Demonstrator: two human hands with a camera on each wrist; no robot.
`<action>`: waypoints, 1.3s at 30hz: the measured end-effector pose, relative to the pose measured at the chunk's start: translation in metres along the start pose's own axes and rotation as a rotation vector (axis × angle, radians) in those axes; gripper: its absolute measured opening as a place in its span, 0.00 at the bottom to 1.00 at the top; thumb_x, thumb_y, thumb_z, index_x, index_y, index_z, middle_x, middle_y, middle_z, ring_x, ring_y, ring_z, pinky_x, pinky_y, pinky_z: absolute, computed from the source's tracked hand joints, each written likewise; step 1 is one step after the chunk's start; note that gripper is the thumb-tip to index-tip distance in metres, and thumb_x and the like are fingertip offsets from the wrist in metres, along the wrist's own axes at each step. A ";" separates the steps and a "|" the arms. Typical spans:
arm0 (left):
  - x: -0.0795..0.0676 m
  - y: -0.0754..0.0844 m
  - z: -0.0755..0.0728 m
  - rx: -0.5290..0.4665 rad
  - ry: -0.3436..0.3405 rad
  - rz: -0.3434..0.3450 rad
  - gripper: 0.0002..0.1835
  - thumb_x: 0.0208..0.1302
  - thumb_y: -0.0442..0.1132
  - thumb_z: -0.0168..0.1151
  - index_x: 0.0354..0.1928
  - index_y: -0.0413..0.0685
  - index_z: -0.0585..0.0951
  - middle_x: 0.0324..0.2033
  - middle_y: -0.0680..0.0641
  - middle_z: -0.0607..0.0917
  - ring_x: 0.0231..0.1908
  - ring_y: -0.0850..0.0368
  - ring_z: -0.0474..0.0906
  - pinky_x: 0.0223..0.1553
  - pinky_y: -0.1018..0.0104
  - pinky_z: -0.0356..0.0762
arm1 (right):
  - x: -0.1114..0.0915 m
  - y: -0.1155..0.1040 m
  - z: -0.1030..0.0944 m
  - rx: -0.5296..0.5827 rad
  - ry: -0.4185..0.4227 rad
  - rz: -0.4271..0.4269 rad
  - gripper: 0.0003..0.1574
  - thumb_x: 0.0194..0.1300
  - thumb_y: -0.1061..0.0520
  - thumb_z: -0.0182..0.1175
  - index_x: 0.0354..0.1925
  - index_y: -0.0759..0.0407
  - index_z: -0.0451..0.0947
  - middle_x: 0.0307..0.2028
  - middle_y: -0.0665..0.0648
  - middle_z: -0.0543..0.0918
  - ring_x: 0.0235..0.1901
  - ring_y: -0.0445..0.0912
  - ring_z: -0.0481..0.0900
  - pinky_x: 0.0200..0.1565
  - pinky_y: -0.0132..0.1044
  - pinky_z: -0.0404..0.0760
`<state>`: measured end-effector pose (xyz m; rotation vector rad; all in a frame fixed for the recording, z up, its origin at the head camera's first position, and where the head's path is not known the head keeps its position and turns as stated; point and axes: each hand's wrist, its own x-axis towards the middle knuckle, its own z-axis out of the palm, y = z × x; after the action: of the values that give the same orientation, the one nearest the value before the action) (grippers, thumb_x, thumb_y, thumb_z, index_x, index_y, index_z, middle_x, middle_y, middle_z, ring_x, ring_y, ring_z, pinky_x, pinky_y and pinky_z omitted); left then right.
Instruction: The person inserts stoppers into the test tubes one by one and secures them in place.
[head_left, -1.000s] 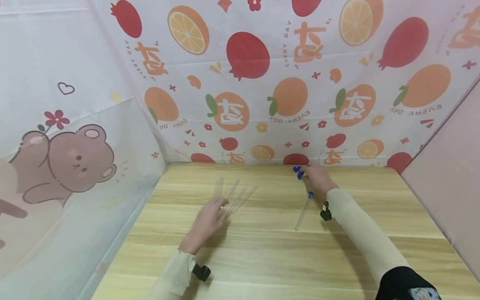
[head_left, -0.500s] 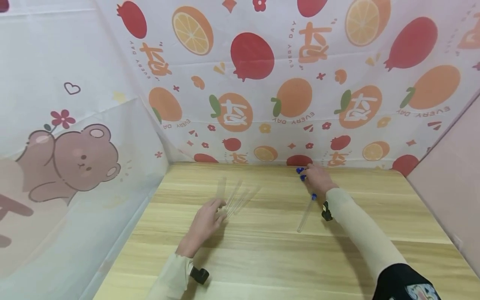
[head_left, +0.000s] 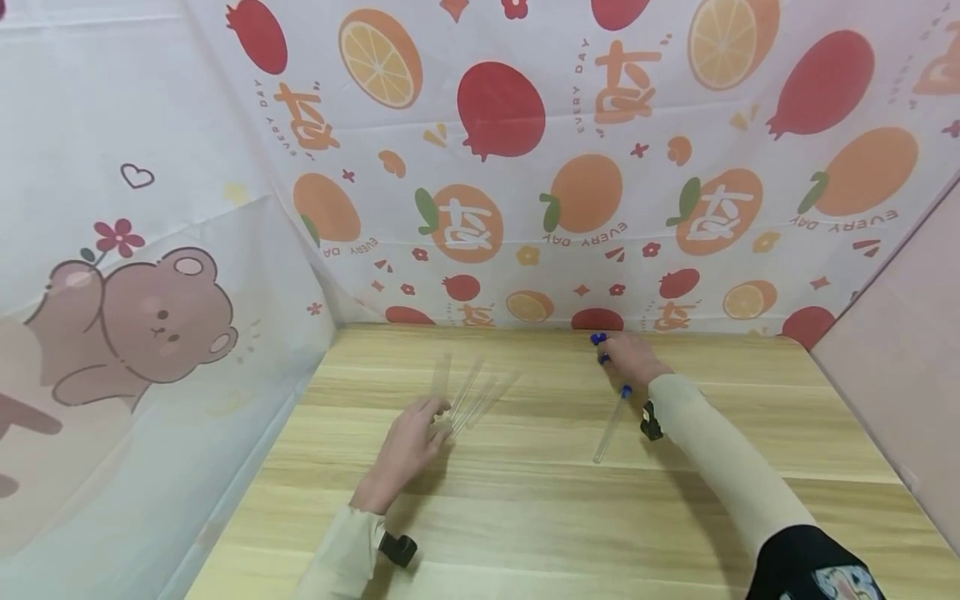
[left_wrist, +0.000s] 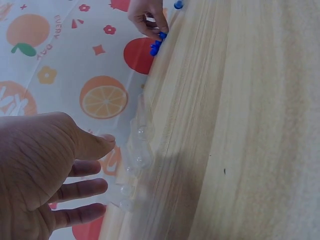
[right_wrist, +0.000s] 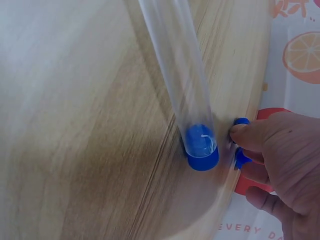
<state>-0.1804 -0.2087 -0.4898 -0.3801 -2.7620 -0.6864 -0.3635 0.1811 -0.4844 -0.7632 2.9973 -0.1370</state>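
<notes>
The right hand [head_left: 636, 357] was at the far edge of the wooden tabletop [head_left: 510, 517], its thumb and fingertips pinching a small blue cap [right_wrist: 242, 121], with the lower fingers bent loosely underneath. Other blue caps [head_left: 597, 338] lay clustered just beside its fingertips, close to the foot of the fruit-print cloth [head_left: 501, 108] that hung behind. Near that hand, on the side toward the person, a capped tube [head_left: 611, 428] lay slantwise on the tabletop; it was clear, and the blue stopper [right_wrist: 202, 152] filled the end nearest the hand. The left hand [head_left: 405, 446] was well apart from the right, over the left part of the tabletop, thumb and fingers spread and slightly bent, gripping nothing. Just beyond its fingertips several clear tubes [head_left: 467, 390] lay in a loose fan, near ends bunched close to the fingers and far ends spread out; whether the fingers touched them could not be told. Both arms wore pale sleeves [head_left: 727, 454], with a small black device [head_left: 397, 550] at each wrist. On the left side hung a pale cloth [head_left: 277, 275] printed with a brown bear.
</notes>
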 end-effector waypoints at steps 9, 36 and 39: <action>0.000 -0.001 0.002 -0.003 0.012 0.021 0.20 0.56 0.33 0.74 0.51 0.41 0.80 0.45 0.39 0.87 0.45 0.44 0.84 0.47 0.50 0.86 | -0.003 0.004 0.002 0.097 -0.011 0.030 0.08 0.68 0.60 0.64 0.45 0.60 0.85 0.40 0.57 0.86 0.38 0.49 0.80 0.43 0.44 0.83; 0.022 0.019 0.014 -0.014 0.002 -0.003 0.18 0.58 0.33 0.73 0.50 0.39 0.82 0.44 0.38 0.86 0.43 0.45 0.84 0.45 0.51 0.85 | -0.020 0.012 -0.012 0.288 0.127 0.054 0.20 0.73 0.60 0.59 0.58 0.69 0.79 0.51 0.68 0.86 0.51 0.59 0.84 0.55 0.54 0.85; 0.024 0.024 0.016 -0.009 -0.021 -0.026 0.17 0.60 0.33 0.72 0.51 0.40 0.82 0.44 0.38 0.86 0.42 0.46 0.84 0.44 0.53 0.86 | -0.023 0.010 -0.015 0.296 0.143 0.042 0.21 0.73 0.59 0.59 0.60 0.68 0.79 0.50 0.67 0.86 0.48 0.57 0.85 0.51 0.52 0.86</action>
<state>-0.1982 -0.1762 -0.4855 -0.3565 -2.7894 -0.7055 -0.3492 0.2023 -0.4700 -0.6833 3.0180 -0.6423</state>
